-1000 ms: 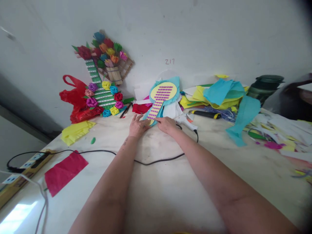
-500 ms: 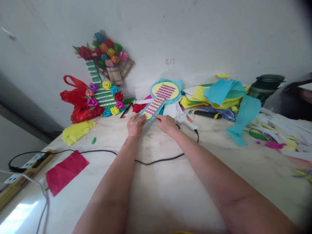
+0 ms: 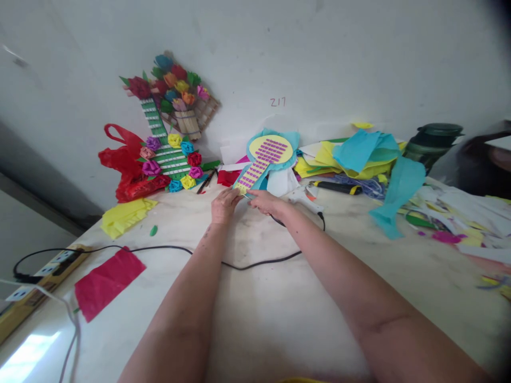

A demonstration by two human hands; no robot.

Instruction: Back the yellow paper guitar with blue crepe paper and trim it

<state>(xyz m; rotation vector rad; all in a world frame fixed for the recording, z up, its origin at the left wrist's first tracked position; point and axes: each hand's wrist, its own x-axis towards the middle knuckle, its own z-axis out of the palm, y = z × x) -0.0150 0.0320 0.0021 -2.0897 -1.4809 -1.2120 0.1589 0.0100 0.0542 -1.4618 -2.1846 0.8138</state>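
Observation:
A yellow paper cutout shaped like a round body with a long neck, set with rows of purple strips, leans near the wall. Blue crepe paper backs it and shows around its edge. My left hand is closed on the lower end of the neck. Just to the right, my right hand is closed, its fingertips at the blue paper by the neck's end. A dark curved piece shows beneath this hand; what it belongs to is unclear. A white glue gun lies behind my right wrist.
Left stand a green-and-white craft with paper flowers and a red plastic bag. A black cable crosses the table under my forearms. Right lie a black-and-yellow cutter, paper scraps and a dark green bottle.
My right hand has moved left, its fingers now close to my left fingertips at the neck's end. The left hand has barely shifted. The cutout stays in place.

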